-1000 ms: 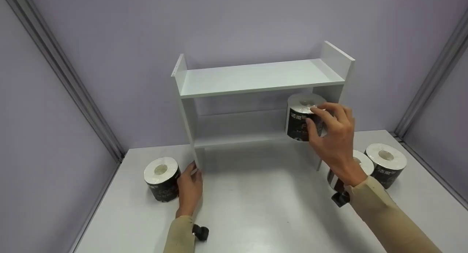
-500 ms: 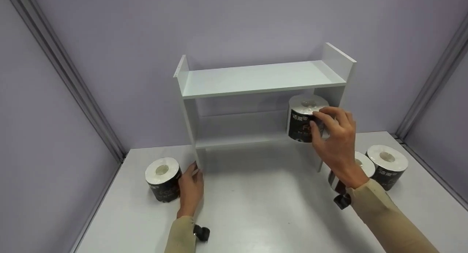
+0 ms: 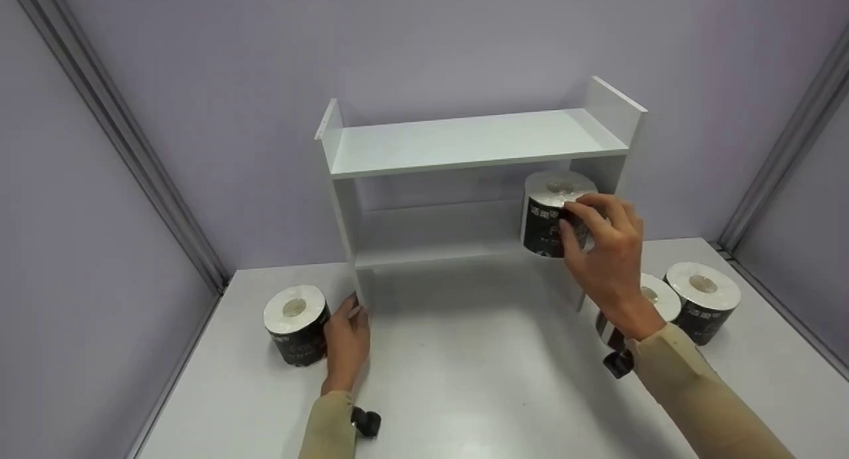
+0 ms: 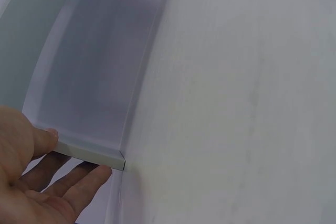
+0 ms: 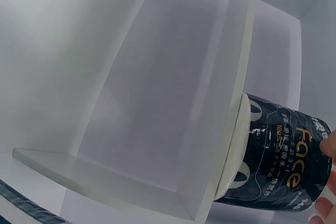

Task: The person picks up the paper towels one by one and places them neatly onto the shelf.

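A toilet paper roll [image 3: 540, 227] in a black printed wrapper stands upright at the right end of the white shelf unit's [image 3: 464, 144] middle board. My right hand [image 3: 607, 247] holds it at the front, thumb on the wrapper and fingertips at the top rim. The right wrist view shows the wrapped roll [image 5: 278, 158] with its base against the board and fingertips [image 5: 329, 145] at its other end. My left hand [image 3: 346, 346] grips the unit's left side panel low down. In the left wrist view the thumb and fingers lie on opposite faces of that panel [image 4: 94, 156].
Another toilet paper roll [image 3: 296, 339] stands on the white table [image 3: 451, 393], just left of my left hand. Two more stand on the right, the nearer roll [image 3: 663, 300] partly behind my right wrist, the farther roll [image 3: 703, 316] beside it. A pale wall [image 3: 457, 41] rises behind the unit.
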A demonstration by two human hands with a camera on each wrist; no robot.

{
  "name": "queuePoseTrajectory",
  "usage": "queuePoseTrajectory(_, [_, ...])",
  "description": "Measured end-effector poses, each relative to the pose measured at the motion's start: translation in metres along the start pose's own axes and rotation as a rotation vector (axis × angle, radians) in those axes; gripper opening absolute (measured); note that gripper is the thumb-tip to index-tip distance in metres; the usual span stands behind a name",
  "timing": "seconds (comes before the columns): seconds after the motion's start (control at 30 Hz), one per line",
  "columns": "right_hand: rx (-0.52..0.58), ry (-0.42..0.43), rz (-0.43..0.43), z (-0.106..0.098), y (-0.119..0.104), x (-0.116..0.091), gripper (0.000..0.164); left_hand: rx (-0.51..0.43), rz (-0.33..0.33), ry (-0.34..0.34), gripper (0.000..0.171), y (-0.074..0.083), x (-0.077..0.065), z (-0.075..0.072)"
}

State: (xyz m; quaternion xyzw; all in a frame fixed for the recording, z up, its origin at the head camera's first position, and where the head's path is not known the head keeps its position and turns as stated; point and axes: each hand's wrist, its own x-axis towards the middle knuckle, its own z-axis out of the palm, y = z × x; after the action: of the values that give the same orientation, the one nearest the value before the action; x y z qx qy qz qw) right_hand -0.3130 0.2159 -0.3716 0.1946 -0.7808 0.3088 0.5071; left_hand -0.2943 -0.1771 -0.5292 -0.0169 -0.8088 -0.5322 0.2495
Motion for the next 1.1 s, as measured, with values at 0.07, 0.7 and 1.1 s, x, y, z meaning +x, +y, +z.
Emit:
queuePoseTrajectory(0.07, [-0.009,-0.009,-0.001,-0.0003,0.0003,0.0,0.022,-0.001,-0.004,-0.001,0.039,-0.0004,0.0006,0.0002])
queuePoseTrajectory(0.7, [-0.032,-0.029,0.029,-0.0004,0.002,0.0032,0.024,-0.004,0.025,0.004,0.038,0.0011,0.0019,0.0029])
queuePoseTrajectory(1.1, [-0.037,-0.024,0.008,0.0014,0.0056,0.0035,0.02,-0.008,0.024,-0.012,0.04,-0.0008,0.0007,0.0036])
